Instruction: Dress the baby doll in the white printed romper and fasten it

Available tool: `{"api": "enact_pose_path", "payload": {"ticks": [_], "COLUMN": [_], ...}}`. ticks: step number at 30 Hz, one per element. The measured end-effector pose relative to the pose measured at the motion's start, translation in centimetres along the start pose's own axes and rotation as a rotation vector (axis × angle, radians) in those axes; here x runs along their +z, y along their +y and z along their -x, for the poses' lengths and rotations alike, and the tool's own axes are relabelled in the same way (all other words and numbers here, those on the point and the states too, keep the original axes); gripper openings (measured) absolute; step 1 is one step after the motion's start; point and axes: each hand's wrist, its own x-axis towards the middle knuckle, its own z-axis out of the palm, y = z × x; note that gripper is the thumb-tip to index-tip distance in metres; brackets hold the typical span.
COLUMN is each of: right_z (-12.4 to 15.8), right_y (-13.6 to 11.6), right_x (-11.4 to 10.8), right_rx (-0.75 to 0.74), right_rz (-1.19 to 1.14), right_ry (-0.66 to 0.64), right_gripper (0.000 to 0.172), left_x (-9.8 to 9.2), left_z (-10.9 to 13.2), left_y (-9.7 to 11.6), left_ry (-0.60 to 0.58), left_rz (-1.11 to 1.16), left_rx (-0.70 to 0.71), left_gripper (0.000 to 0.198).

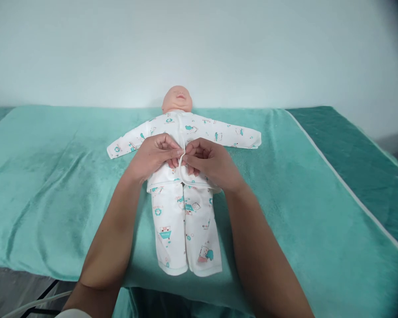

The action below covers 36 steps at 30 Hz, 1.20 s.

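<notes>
A baby doll (177,100) lies on its back, head toward the wall, dressed in a white printed shirt (164,126) and matching trousers (170,225). Both sleeves stretch out to the sides, and the trouser legs point toward me. My left hand (157,154) pinches the shirt's front edge at the middle of the chest. Facing it, my right hand (208,161) pinches the other side of the same opening, fingertips almost touching the left ones. Whatever fastener may sit between the fingers is hidden. Below my hands the front edges hang slightly apart near the hem.
A light green blanket (69,190) covers the surface under the doll. At the right, a darker green part (361,163) lies beyond a white trim line. A pale wall (199,44) stands behind the head. Grey floor (13,291) and a white cable (40,302) show at the lower left.
</notes>
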Motion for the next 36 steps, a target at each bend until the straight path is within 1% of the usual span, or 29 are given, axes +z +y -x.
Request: {"api": "enact_pose_path", "payload": {"ticks": [8, 16, 22, 29, 36], "right_z": [0.0, 0.0, 0.1, 0.0, 0.0], "right_y": [0.0, 0.2, 0.1, 0.0, 0.3], "right_x": [0.1, 0.0, 0.3, 1.1, 1.1], "right_rx": [0.017, 0.014, -0.002, -0.027, -0.055], "right_rz": [0.014, 0.018, 0.024, 0.007, 0.007], "right_ry": [0.023, 0.012, 0.017, 0.106, 0.096], "right_gripper": [0.021, 0.025, 0.017, 0.016, 0.016], "left_x": [-0.1, 0.0, 0.0, 0.4, 0.3], "left_z": [0.0, 0.1, 0.0, 0.0, -0.1], "left_y": [-0.1, -0.1, 0.1, 0.1, -0.1], "left_ry": [-0.019, -0.013, -0.028, 0.017, 0.017], "left_rz": [-0.03, -0.086, -0.116, -0.116, -0.106], "left_rx": [0.017, 0.018, -0.003, -0.014, -0.002], "left_gripper": [0.03, 0.016, 0.002, 0.005, 0.007]}}
